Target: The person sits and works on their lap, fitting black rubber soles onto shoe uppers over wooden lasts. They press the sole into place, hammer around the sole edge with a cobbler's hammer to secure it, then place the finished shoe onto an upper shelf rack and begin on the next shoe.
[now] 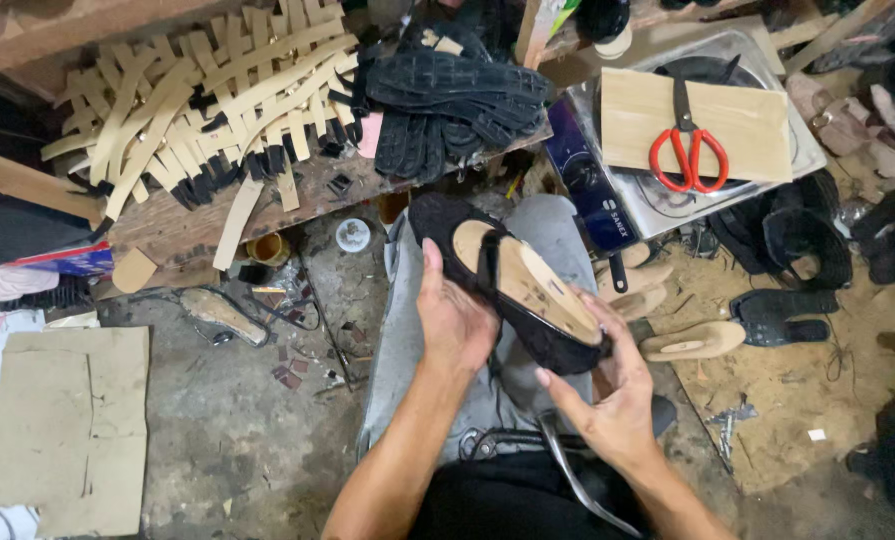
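Shoe (512, 285), black, sole-side up for inspection: left hand (454, 322) steadying middle, right hand (607, 400) cupping heel, fingers closed around it; scissors (689, 150) near.

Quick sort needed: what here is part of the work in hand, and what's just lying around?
In hand: black shoe, held by left hand and right hand.

Lying about: red scissors, tan strips, black soles, cardboard sheet.
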